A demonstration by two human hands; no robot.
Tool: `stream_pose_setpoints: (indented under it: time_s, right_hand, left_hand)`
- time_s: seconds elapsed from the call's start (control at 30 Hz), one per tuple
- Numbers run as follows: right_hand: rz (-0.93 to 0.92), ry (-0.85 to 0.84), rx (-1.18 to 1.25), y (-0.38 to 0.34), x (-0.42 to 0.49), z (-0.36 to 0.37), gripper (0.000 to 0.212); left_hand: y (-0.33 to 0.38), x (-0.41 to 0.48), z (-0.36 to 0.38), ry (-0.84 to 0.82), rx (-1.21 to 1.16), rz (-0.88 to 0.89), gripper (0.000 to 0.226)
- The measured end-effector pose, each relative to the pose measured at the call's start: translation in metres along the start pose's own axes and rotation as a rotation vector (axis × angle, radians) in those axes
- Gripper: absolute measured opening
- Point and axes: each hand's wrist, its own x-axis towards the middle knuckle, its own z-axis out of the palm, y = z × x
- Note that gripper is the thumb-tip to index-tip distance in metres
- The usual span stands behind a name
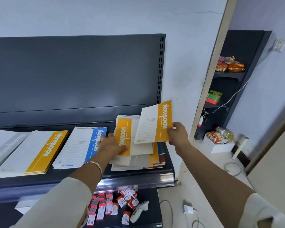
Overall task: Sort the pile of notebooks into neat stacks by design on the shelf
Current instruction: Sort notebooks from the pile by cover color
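Right hand (178, 134) pinches the lifted yellow notebook (155, 124) by its lower corner, above the mixed pile (138, 159) at the right end of the shelf (138, 178). Left hand (112, 145) lies flat on the pile's top yellow cover (123, 137), fingers fairly straight. Best move, judging by design: carry it past the blue stack (82, 145) to the yellow stack (39, 150), same orientation, edges squared.

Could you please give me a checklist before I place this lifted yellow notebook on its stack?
1. Right hand grip on the lifted yellow-banded paper notebook: ok, pinching its edge.
2. Matching yellow-banded notebook stack on the dark metal shelf: ok, present.
3. Path there: not ok, left hand lies between.
4. Messy mixed notebook pile steadied: ok, left hand rests on it.
5. Single notebook lifted: cannot tell.
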Motion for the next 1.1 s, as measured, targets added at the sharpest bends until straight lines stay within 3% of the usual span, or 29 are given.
stream_pose_setpoints:
  time_s: [0.23,0.5,0.67,0.77,0.9,1.1]
  right_hand:
    - [-0.016,-0.006,-0.022,-0.001,0.000,0.004,0.027]
    - [-0.064,-0.033,-0.042,-0.008,-0.005,0.012,0.027]
    - [-0.076,-0.016,-0.045,-0.009,-0.002,0.007,0.029]
    - [-0.086,0.004,-0.021,-0.009,0.000,0.005,0.027]
    - [-0.094,0.058,0.053,-0.012,0.003,0.002,0.023]
    - [-0.107,0.121,0.128,-0.016,0.008,-0.013,0.011]
  left_hand:
    - [-0.009,-0.001,-0.018,-0.003,-0.127,-0.023,0.051]
    - [-0.013,0.001,-0.020,0.066,-0.042,0.003,0.058]
    - [-0.018,0.003,-0.023,0.152,0.028,0.093,0.028]
    - [-0.016,0.002,-0.027,0.258,-0.111,0.134,0.016]
    - [-0.008,0.005,-0.041,0.356,-0.393,0.146,0.023]
    - [0.007,0.014,-0.066,0.327,-0.192,0.102,0.032]
